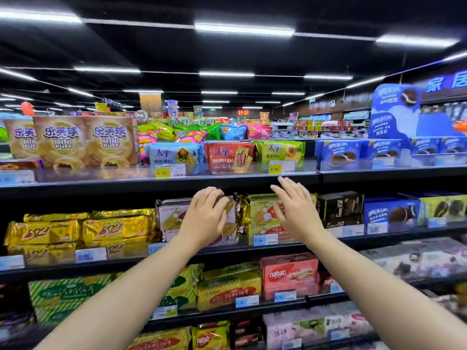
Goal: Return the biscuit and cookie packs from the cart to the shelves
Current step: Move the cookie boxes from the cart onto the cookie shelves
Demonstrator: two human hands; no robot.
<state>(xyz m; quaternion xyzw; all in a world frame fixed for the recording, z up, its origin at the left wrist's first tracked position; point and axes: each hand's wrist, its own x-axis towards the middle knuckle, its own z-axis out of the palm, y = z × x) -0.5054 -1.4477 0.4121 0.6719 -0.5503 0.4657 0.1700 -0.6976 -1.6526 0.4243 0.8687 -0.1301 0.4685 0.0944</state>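
Both hands reach forward to the second shelf (pixel 278 248) from the top. The left hand (pixel 204 218) lies over the front of a pale cracker pack (pixel 174 218) that stands upright on that shelf, its fingers (pixel 214 195) curled over the pack's upper edge at about 1 o'clock from the wrist; whether they grip it or only rest on it I cannot tell. The right hand (pixel 295 210) is spread flat, palm toward the goods, fingers pointing to 11 o'clock, just in front of a green-and-red biscuit pack (pixel 262 218) and holding nothing. A gold-foil pack edge (pixel 241 213) shows in the gap between the two hands.

The pale cracker pack sits between the hands and a stack of gold wafer packs (pixel 83 231) at 9 o'clock from the left hand. At 3 o'clock from the right hand stands a black box (pixel 341 208), then blue sandwich-cookie boxes (pixel 391 213). At 12 o'clock, on the top shelf, red and green cracker bags (pixel 252 155) stand behind yellow price tags (pixel 275 169). At 6 o'clock, on the shelf below, a pink nabati box (pixel 290 274) stands beside yellow-green biscuit packs (pixel 227 289). The cart is out of view.
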